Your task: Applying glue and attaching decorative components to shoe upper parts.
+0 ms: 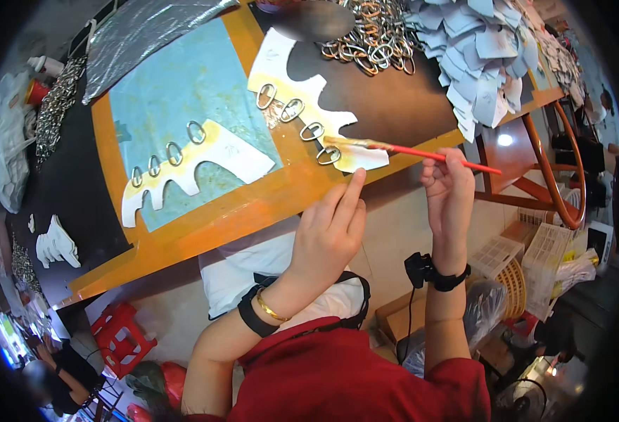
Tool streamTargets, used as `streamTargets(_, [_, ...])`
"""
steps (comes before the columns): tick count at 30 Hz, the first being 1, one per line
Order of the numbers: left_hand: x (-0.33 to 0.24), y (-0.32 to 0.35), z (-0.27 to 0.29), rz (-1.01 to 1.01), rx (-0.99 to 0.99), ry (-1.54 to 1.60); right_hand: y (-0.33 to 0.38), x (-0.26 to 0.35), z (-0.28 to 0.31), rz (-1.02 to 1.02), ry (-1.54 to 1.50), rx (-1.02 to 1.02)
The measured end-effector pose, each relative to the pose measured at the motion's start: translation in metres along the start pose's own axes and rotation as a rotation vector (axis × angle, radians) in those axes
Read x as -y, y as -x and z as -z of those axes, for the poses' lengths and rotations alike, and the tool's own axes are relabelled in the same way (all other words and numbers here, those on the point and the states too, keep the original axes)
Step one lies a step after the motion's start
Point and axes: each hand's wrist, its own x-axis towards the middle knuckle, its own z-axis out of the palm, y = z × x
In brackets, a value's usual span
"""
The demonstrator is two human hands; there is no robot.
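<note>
My right hand (450, 186) pinches a thin red-handled paintbrush (429, 153). Its yellowish bristles touch a white scalloped cut piece (362, 156), by the lowest metal ring along its edge. My left hand (332, 228) has its fingers stretched out, a fingertip at the near edge of that piece. Yellow glue-like smears and several oval metal rings (292, 110) run along the piece's left side. To the left, a second white scalloped piece (232, 151) with similar rings and yellow smears lies on a light-blue sheet (176, 77).
Loose metal rings (380, 42) and a heap of pale cut pieces (482, 49) lie at the table's far right. Silvery foil (144, 35) covers the far left. A chair (545, 169) and plastic baskets (513, 281) stand right; a red stool (123, 337) is lower left.
</note>
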Motion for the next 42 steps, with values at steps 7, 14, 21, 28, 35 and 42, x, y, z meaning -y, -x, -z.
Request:
streamTargets(7, [0.002, -0.003, 0.000, -0.029, 0.001, 0.007, -0.001, 0.005, 0.011, -0.147, -0.266, -0.081])
streamTargets(14, [0.004, 0.001, -0.002, -0.010, -0.021, 0.017, -0.002, 0.014, -0.013, 0.056, -0.241, -0.073])
streamTargets(21, [0.001, -0.001, 0.000, -0.010, -0.005, 0.028, 0.010, 0.029, -0.030, 0.512, 0.132, 0.059])
streamTargets(28, [0.004, -0.002, 0.003, -0.010, -0.013, 0.030, 0.016, 0.043, -0.014, 0.507, -0.169, -0.072])
streamTargets(35, [0.003, 0.001, -0.002, 0.004, -0.036, 0.051, 0.009, 0.012, -0.034, 0.545, 0.451, 0.127])
streamTargets(42, [0.005, 0.000, 0.001, 0.003, -0.036, 0.037, 0.002, 0.011, -0.041, 0.532, 0.520, 0.162])
